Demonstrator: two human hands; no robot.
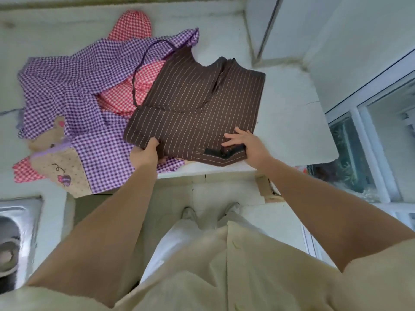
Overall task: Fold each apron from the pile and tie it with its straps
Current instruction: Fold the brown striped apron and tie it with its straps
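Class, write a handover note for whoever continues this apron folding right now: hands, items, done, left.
Left hand grips the near left edge of the brown striped apron; right hand rests on its near right corner.
It lies partly folded on the white counter, not yet tied.
Purple gingham apron and red gingham apron lie unfolded in the pile beside it.
Left: finish, tie, then those two.

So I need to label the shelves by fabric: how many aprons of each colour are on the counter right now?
Brown pinstriped apron: 1, partly folded
Purple check apron: 1
Red check apron: 1 at least; separate patches show around the purple one, so there may be more
Total: 3 at least
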